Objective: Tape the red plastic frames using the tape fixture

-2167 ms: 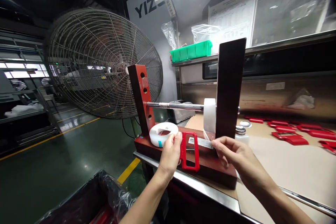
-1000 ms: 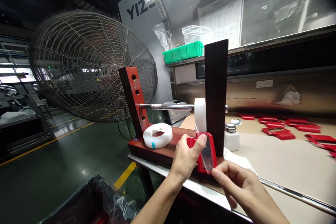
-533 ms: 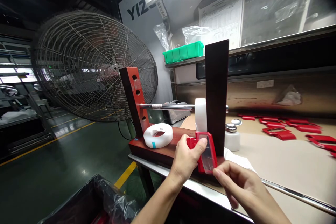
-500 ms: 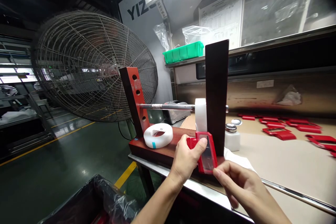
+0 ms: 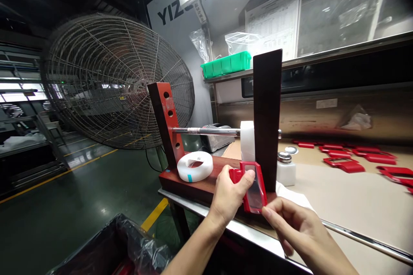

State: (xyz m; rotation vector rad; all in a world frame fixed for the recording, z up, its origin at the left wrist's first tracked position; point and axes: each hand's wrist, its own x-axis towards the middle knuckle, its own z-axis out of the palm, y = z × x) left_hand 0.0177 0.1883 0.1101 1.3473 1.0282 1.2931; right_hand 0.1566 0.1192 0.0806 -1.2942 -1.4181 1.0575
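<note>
Presently the left hand (image 5: 227,208) grips a red plastic frame (image 5: 262,184) upright, thumb across its near edge, above a dark red wooden stand (image 5: 206,185). The right hand (image 5: 300,236) is half-curled, fingertips (image 5: 266,212) at the frame's lower corner; any grip there cannot be told. A white tape roll (image 5: 195,166) lies on the stand, left of the frame.

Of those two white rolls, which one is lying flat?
The roll resting on the wooden base; the other roll stands upright on the metal rod.
</note>
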